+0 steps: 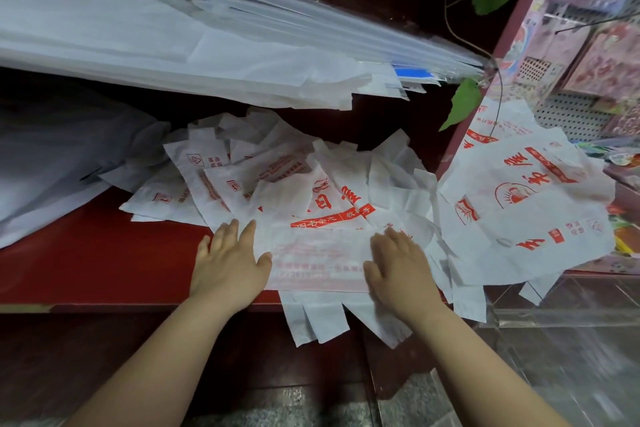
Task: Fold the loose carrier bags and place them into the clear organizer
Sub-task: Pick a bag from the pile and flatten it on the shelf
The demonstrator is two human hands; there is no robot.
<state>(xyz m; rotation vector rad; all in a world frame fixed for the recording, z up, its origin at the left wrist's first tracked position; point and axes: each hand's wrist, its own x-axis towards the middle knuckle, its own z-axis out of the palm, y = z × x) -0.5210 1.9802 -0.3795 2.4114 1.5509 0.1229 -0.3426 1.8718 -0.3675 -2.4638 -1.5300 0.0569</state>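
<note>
A white carrier bag (pixel 317 260) with faint red print is lying flat at the near edge of the red counter (pixel 104 260), its handle strips hanging over the edge toward the viewer. The left hand (pixel 230 262) is pressing down on the bag's left end, palm down, fingers straight and slightly spread, thumb pointing right. The right hand (pixel 398 267) is pressing on the right end in the same flat pose, thumb pointing left; the two hands are lying apart with the bag's middle showing between them, and both forearms are reaching in from the near side. Just beyond them a loose pile of bags (pixel 277 177) with red lettering is spreading across the counter. To the right, more printed bags (pixel 519 211) are draping over the clear organizer (pixel 554 305), whose near wall is showing bare. On the far left a stack of large white bags (pixel 138 45) is lying, and a green leaf (pixel 460 104) is hanging near its right end
</note>
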